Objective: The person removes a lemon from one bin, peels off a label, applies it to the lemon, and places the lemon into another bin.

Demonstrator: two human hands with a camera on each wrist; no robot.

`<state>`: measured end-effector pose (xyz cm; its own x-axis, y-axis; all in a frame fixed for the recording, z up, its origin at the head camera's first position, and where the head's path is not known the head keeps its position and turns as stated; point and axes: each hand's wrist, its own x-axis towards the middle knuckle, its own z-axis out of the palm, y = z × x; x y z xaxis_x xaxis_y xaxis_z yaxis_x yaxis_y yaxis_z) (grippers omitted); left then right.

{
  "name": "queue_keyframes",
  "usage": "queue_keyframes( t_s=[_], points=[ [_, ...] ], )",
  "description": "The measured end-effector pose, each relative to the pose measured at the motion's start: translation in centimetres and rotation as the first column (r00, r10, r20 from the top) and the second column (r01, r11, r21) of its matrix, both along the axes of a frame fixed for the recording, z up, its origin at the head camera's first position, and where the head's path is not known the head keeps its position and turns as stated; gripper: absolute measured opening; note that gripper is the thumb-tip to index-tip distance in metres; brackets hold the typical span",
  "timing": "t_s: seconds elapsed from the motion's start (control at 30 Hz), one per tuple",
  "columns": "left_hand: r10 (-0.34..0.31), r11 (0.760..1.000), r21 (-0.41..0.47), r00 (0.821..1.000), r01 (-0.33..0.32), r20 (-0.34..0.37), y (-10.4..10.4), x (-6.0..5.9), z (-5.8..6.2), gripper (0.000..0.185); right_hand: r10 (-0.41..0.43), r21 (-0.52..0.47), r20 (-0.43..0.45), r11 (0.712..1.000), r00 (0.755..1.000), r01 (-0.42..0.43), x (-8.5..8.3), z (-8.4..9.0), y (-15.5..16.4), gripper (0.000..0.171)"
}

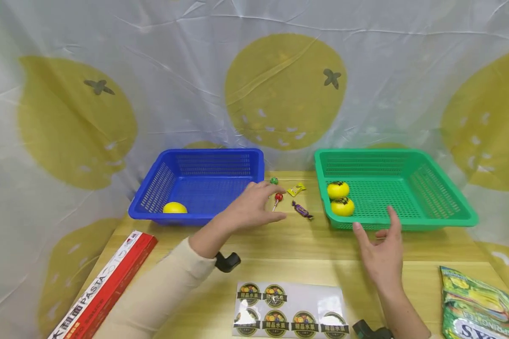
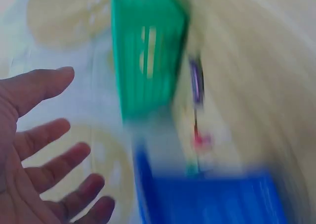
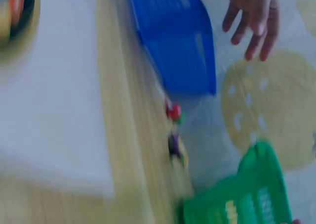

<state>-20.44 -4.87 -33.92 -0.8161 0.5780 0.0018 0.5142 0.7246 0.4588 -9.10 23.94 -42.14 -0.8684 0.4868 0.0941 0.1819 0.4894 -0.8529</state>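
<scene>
My left hand hovers with spread fingers near the blue basket's front right corner, close over a red lollipop; nothing is in its grasp. Beside the lollipop lie a purple-wrapped candy, a yellow-wrapped candy and a small green-wrapped one. My right hand is at the front edge of the green basket, its thumb and fingers apart and holding nothing. Inside that basket, at the left, sit two yellow balls bearing dark round labels. A plain yellow ball is in the blue basket.
A sheet of round stickers, some peeled off, lies at the table's front. The red pasta box slants along the left side, and a green snack bag lies at the right. Behind the baskets hangs a fruit-print curtain.
</scene>
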Motion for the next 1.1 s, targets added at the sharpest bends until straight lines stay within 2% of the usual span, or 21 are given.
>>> queue_keyframes(
  t_s=[0.1, 0.23, 0.33, 0.43, 0.53, 0.6, 0.67, 0.73, 0.8, 0.87, 1.0, 1.1],
  points=[
    [0.082, 0.997, 0.007, 0.997, -0.082, 0.014, -5.0, -0.4, 0.5, 0.058, 0.171, 0.012, -0.051, 0.985, 0.984, -0.171, 0.4, 0.8, -2.8, 0.083],
    [0.156, 0.988, -0.016, 0.986, -0.156, 0.052, -11.2, -2.5, 1.4, 0.056, 0.401, -0.049, -0.027, 0.914, 0.916, -0.402, -0.5, 1.8, -6.0, 0.073],
    [0.184, 0.981, -0.077, 0.978, -0.177, 0.096, -14.9, -4.3, 1.6, 0.059, 0.501, -0.08, 0.027, 0.864, 0.865, -0.498, -2.3, 2.2, -7.9, 0.071],
    [0.201, 0.974, -0.14, 0.968, -0.18, 0.154, -17.5, -5.6, 1.2, 0.061, 0.561, -0.084, 0.06, 0.827, 0.825, -0.556, -4.4, 2.3, -9.5, 0.071],
    [0.208, 0.973, -0.154, 0.944, -0.172, 0.257, -18.7, -6.8, 0.7, 0.063, 0.594, -0.056, 0.078, 0.804, 0.8, -0.592, -6.6, 2.3, -11.0, 0.072],
    [0.217, 0.973, -0.154, 0.916, -0.174, 0.338, -18.9, -7.6, 0.2, 0.066, 0.604, -0.036, 0.086, 0.797, 0.792, -0.603, -7.8, 2.3, -11.7, 0.073],
    [0.233, 0.97, -0.162, 0.881, -0.181, 0.413, -18.9, -8.2, -0.3, 0.069, 0.619, -0.026, 0.097, 0.784, 0.779, -0.62, -8.8, 2.2, -12.3, 0.075],
    [0.252, 0.964, -0.192, 0.849, -0.181, 0.464, -18.8, -8.7, -0.8, 0.07, 0.631, -0.03, 0.115, 0.774, 0.767, -0.632, -9.6, 2.0, -12.7, 0.077],
    [0.266, 0.958, -0.232, 0.836, -0.172, 0.48, -18.8, -9.0, -1.4, 0.069, 0.636, -0.038, 0.142, 0.769, 0.759, -0.638, -10.2, 1.8, -13.1, 0.078],
    [0.269, 0.953, -0.259, 0.83, -0.156, 0.489, -18.8, -9.2, -1.9, 0.067, 0.633, -0.04, 0.166, 0.77, 0.756, -0.637, -10.5, 1.5, -13.3, 0.079],
    [0.222, 0.962, -0.248, 0.851, -0.112, 0.476, -19.3, -9.2, -2.7, 0.063, 0.62, -0.066, 0.196, 0.781, 0.759, -0.621, -10.5, 0.9, -13.6, 0.08],
    [0.187, 0.975, -0.2, 0.856, -0.1, 0.482, -19.7, -9.1, -3.3, 0.062, 0.616, -0.077, 0.203, 0.785, 0.761, -0.615, -10.4, 0.6, -13.7, 0.08]
  ],
)
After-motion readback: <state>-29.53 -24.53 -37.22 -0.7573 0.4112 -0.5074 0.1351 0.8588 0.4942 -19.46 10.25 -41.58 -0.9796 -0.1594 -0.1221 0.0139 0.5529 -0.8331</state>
